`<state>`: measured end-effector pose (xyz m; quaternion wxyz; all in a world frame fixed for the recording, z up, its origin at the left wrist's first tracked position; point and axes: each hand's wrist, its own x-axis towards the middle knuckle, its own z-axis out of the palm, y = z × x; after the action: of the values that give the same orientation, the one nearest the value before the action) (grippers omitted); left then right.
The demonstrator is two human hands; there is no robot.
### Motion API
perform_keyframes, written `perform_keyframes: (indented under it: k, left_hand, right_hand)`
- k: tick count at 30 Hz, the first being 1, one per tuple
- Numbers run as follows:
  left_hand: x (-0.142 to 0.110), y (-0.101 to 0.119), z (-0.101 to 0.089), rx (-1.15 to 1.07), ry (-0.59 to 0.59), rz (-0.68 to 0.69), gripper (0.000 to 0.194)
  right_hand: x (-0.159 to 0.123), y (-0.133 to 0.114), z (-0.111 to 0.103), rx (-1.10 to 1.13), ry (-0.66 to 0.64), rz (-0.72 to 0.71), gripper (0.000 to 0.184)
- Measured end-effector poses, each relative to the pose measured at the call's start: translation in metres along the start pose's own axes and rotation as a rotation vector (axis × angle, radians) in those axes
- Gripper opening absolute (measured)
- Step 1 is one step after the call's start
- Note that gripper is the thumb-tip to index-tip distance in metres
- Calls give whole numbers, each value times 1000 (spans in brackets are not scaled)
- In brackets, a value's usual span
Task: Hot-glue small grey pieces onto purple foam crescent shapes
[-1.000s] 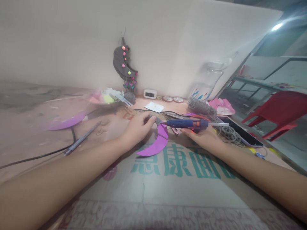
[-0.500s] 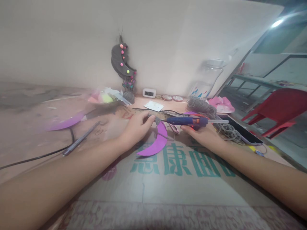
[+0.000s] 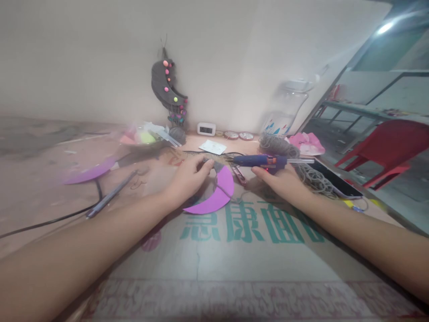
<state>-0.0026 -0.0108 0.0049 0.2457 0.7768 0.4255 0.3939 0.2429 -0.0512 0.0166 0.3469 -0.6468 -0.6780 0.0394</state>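
Purple crescent (image 3: 219, 192) lies over the printed board (image 3: 214, 264), its yarn-wrapped upper tip pinched between the left hand's (image 3: 192, 176) thumb and fingers, forearm angled inward. Opposite, the right hand (image 3: 281, 179), thumb extended, is closed around the blue glue gun (image 3: 258, 161), nozzle pointing left.
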Motion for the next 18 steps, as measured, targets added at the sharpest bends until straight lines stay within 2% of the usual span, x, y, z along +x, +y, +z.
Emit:
perform_keyframes:
  k: [6, 12, 15, 18]
  left_hand:
    - [-1, -3, 3, -1, -3, -22, 30]
    - [0, -4, 3, -4, -30, -38, 30]
    - [0, -2, 2, 14, -24, -23, 29]
    - [0, -1, 1, 40, -29, -28, 29]
  right_hand:
    - [9, -1, -15, 152, -72, -23, 44]
    - [24, -27, -29, 280, -107, -66, 37]
    - [39, -40, -27, 194, -106, -52, 29]
    - [63, -39, -14, 152, -114, -33, 28]
